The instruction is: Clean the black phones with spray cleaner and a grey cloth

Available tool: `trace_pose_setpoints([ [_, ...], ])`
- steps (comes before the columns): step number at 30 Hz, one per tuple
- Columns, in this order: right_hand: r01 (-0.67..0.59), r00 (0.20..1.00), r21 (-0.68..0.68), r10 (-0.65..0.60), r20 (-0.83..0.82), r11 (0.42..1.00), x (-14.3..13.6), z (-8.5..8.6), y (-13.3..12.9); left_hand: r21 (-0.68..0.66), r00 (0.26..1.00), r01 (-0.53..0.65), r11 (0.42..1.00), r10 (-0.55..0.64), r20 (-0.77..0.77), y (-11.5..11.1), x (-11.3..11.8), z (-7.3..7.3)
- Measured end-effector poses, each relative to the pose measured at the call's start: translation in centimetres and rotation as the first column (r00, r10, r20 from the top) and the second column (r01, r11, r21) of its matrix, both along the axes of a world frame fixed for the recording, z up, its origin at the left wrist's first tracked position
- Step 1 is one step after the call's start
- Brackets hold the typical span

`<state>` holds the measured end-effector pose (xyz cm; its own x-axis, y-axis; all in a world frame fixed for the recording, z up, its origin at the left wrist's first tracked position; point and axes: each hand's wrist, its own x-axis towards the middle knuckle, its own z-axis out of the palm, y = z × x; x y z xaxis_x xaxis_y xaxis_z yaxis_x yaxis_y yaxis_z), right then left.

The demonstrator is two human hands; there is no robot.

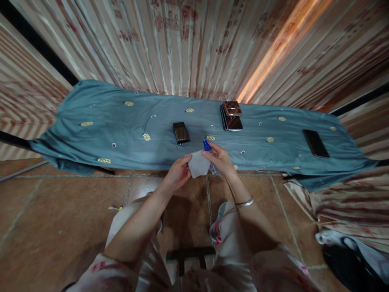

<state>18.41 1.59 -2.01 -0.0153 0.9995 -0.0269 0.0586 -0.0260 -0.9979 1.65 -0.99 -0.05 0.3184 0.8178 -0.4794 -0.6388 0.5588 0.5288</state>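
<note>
Between my hands, at the near edge of the covered table, is a light grey cloth (199, 164). My left hand (178, 173) pinches its left side between thumb and fingers. With its thumb on the cloth's upper right corner, my right hand (221, 159) also grips a small clear spray bottle with a blue top (207, 145); the fingers hide most of the bottle's body. Just beyond my left hand lies a dark, box-shaped case (181, 133) on the blue-green tablecloth (158, 152).
Behind my right hand, a shiny brown checked case (232, 108) rests on a dark, flat, glossy item (233, 123). A black phone-like slab (315, 143) lies far right. Pleated curtains (182, 52) hang behind the table. Dark poles stand at both sides.
</note>
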Motion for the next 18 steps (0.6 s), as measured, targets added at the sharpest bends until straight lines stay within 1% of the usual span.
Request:
trace_pose_setpoints([
  [3,0.049,0.999,-0.017,-0.049,-0.011,0.999,0.0,0.0,0.2,-0.043,1.000,-0.003,0.999,0.004,0.009,0.0,0.0,0.2],
  [5,0.071,0.995,-0.071,-0.075,-0.063,0.995,0.1,0.5,0.1,-0.048,1.000,-0.022,0.999,0.023,0.018,0.2,-0.2,0.2],
  [6,0.059,0.993,-0.106,-0.070,-0.096,0.993,0.2,0.9,0.0,-0.042,0.999,-0.036,0.998,0.037,0.022,0.3,-0.4,0.2],
  [8,0.001,0.986,-0.159,-0.027,-0.162,0.987,0.4,1.7,-0.3,-0.010,0.997,-0.075,0.997,0.075,0.016,0.6,-0.9,-0.1],
  [10,-0.064,0.975,-0.167,0.026,-0.222,0.984,0.6,2.6,-0.7,0.048,0.991,-0.132,0.990,0.133,-0.018,0.8,-1.4,-0.6],
  [12,-0.126,0.956,-0.173,0.073,-0.284,0.977,0.7,3.3,-1.0,0.076,0.987,-0.147,0.986,0.151,-0.049,0.9,-2.0,-1.1],
  [15,-0.201,0.929,-0.201,0.122,-0.348,0.959,0.7,4.0,-1.3,0.059,0.987,-0.150,0.987,0.153,-0.050,1.0,-2.4,-1.7],
  [18,-0.249,0.922,-0.204,0.167,-0.350,0.947,0.4,4.1,-1.6,0.031,0.988,-0.153,0.988,0.153,-0.027,1.1,-2.2,-1.8],
])
